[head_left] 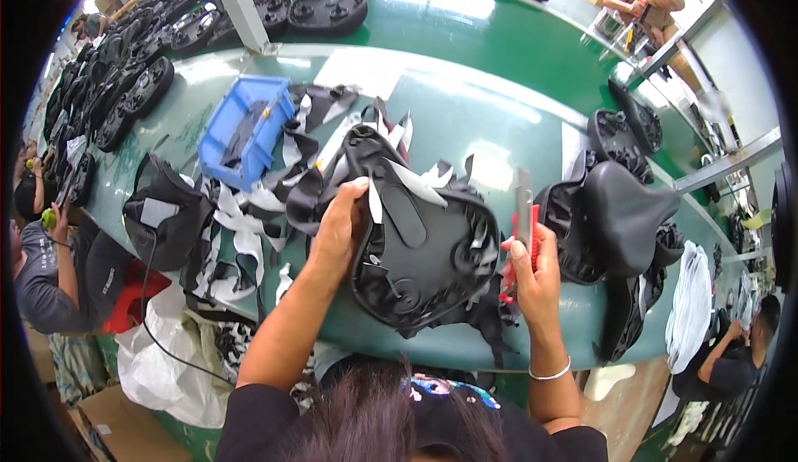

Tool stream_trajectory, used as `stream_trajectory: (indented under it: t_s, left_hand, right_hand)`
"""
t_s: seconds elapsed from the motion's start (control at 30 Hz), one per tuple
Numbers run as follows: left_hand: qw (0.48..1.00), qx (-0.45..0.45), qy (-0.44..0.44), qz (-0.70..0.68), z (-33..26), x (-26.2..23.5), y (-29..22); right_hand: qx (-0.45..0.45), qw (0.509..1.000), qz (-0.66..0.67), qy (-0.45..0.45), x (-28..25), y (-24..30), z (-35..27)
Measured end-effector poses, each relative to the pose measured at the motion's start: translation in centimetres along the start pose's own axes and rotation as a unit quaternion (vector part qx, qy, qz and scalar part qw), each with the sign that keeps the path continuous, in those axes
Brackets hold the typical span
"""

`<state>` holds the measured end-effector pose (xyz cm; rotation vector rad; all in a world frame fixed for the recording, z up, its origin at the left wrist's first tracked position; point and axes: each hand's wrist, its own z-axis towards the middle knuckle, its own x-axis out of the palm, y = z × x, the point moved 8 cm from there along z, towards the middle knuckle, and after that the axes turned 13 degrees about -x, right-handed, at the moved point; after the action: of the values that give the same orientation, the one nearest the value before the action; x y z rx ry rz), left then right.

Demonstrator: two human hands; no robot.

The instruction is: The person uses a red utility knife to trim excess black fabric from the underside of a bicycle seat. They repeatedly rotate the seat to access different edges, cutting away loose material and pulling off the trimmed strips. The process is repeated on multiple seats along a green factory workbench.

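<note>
At far left, a heaped pile of black moulded saddles (pixel 141 71) lay beside a rectangular blue plastic bin (pixel 231 176). Near that bin, tangled black and white fabric scraps (pixel 245 233) covered part of the smooth grey-green tabletop (pixel 465 113). Your left hand (pixel 339 221) gripped the left edge of an upturned black padded saddle (pixel 424 250), which was over the near middle of the table, its narrow nose toward the far side. Just beside its right edge, your right hand (pixel 539 275) was closed around a red-handled metal-bladed knife (pixel 523 217), blade pointing far. Further right sat an upright smooth black saddle (pixel 628 212), then a folded white cloth stack (pixel 690 304).
</note>
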<state>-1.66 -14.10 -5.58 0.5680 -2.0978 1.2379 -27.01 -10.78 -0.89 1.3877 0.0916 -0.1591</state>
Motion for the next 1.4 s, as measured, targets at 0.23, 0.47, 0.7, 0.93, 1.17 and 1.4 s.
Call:
stream_trajectory:
  t_s: [0.23,0.47,0.7,0.93,1.17,1.4]
  left_hand:
    - [0.940,-0.005,-0.128,0.317,-2.6,1.3,-3.7]
    - [0.880,-0.005,-0.105,0.463,-0.1,4.9,-5.1]
    - [0.880,0.035,-0.234,0.412,-3.1,0.8,-4.0]
    - [0.916,0.103,-0.281,0.267,-8.8,-0.3,-2.1]
    - [0.892,0.225,-0.347,0.183,-12.3,-2.2,-0.5]
    - [0.570,0.283,-0.190,0.748,-9.1,7.4,-1.6]
  right_hand:
    - [-0.280,0.909,-0.250,0.179,-0.1,2.7,-1.9]
    - [-0.397,0.741,-0.446,0.306,1.5,4.3,-0.2]
    - [-0.177,0.875,-0.399,0.210,1.6,0.3,-9.4]
    - [-0.051,0.989,-0.136,0.041,-0.3,1.0,-8.3]
    - [-0.044,0.991,-0.086,0.093,4.6,1.7,1.5]
    - [-0.074,0.994,0.008,0.081,4.4,4.1,0.3]
